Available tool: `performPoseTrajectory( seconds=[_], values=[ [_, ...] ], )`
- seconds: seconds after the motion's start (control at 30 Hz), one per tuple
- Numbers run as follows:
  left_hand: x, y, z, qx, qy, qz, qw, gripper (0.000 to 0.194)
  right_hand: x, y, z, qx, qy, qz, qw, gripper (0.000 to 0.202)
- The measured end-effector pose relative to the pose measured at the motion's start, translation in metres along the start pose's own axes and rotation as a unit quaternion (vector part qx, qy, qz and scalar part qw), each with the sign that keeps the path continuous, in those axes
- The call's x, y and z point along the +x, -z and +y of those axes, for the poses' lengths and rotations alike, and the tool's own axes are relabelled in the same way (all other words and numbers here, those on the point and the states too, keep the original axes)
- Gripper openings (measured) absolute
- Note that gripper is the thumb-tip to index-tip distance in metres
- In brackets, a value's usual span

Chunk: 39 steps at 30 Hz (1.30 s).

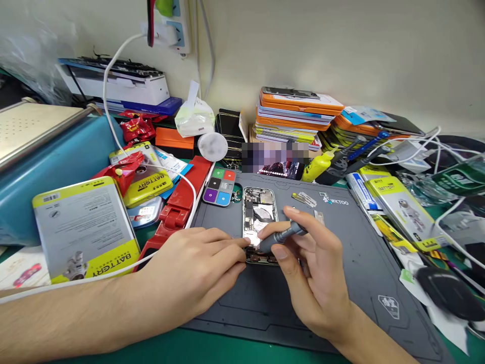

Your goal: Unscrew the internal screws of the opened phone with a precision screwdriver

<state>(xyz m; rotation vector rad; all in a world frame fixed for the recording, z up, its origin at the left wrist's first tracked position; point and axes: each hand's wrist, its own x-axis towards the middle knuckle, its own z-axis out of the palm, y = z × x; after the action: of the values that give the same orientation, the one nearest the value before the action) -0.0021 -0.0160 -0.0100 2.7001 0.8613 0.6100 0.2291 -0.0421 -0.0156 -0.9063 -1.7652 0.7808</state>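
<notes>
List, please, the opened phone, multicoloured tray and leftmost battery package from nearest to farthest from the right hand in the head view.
1. Opened phone, left of the right hand.
2. Multicoloured tray, left of the phone.
3. Battery package, far left.

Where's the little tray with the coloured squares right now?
In the head view, the tray lies on the far left corner of the dark mat, just left of the opened phone.

There are two hands (206,263), one opened phone (260,215) and one grey tool (290,233).
</notes>
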Motion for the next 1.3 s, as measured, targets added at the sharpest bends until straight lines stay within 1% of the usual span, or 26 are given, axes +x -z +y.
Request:
performPoseTrajectory(
  seconds=[0.1, 0.17, 0.37, 0.5, 0.6, 0.73, 0.9, 1.1, 1.3],
  values=[
    [0.0, 0.001, 0.001, 0.026, -0.038, 0.001, 0.999, 0.026, -0.003, 0.0, 0.004, -0.049, 0.004, -0.027, 0.998, 0.063],
    [0.0, 0.002, 0.001, 0.034, -0.052, 0.002, 0.998, 0.027, -0.004, 0.0, 0.006, -0.056, 0.006, -0.038, 0.998, 0.065],
    [0.003, 0.003, 0.004, 0.022, -0.002, -0.014, 1.0, 0.022, -0.004, 0.0, 0.006, -0.062, 0.03, -0.047, 0.996, 0.071],
    [0.005, 0.004, 0.003, 0.028, -0.009, -0.012, 1.0, 0.018, -0.002, 0.0, 0.005, -0.041, -0.001, -0.045, 0.998, 0.065],
    [0.006, 0.006, 0.003, 0.022, -0.012, -0.007, 1.0, 0.022, 0.001, 0.0, 0.004, -0.006, -0.03, -0.024, 0.999, 0.057],
    [0.005, 0.008, 0.002, 0.027, -0.009, -0.023, 0.999, 0.023, 0.005, 0.0, 0.002, 0.02, -0.054, -0.011, 0.998, 0.052],
    [0.004, 0.007, 0.002, 0.022, -0.004, -0.036, 0.999, 0.022, 0.005, 0.001, 0.003, -0.002, -0.037, -0.026, 0.999, 0.054],
    [0.004, 0.006, 0.003, 0.029, -0.015, -0.013, 0.999, 0.021, 0.002, 0.001, 0.006, -0.009, -0.009, -0.046, 0.999, 0.061],
    [0.003, 0.006, 0.003, 0.033, -0.023, -0.013, 0.999, 0.017, 0.003, 0.002, 0.006, -0.02, -0.017, -0.048, 0.998, 0.062]
  ],
)
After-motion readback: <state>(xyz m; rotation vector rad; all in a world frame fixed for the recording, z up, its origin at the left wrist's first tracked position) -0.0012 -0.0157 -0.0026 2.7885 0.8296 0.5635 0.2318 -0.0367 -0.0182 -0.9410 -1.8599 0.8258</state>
